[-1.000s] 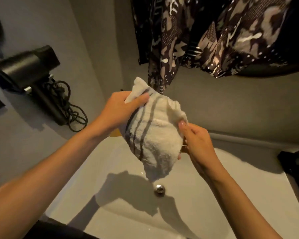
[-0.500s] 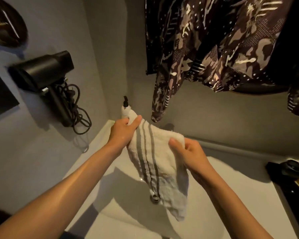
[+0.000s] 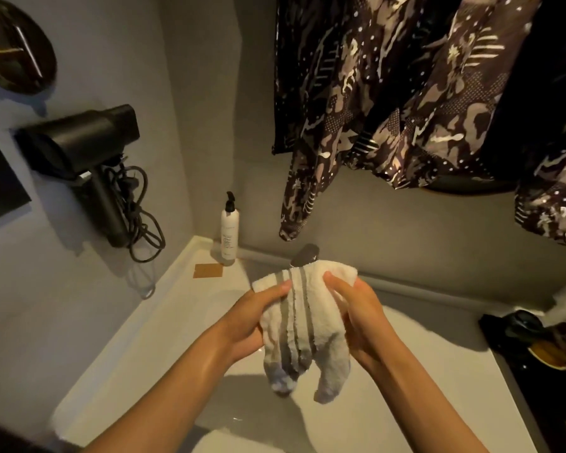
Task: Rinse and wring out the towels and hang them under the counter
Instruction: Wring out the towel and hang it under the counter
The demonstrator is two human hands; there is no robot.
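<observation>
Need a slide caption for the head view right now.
Both hands, left and right, grip white grey-striped towel over white sink.

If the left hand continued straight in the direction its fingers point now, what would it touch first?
The left hand already grips the striped towel; past it, probably the right hand, though depth is unclear.

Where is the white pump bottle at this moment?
In the head view the pump bottle stands upright on the left back corner of the sink counter, beside a small tan card and to the right of the wall-mounted hair dryer.
</observation>
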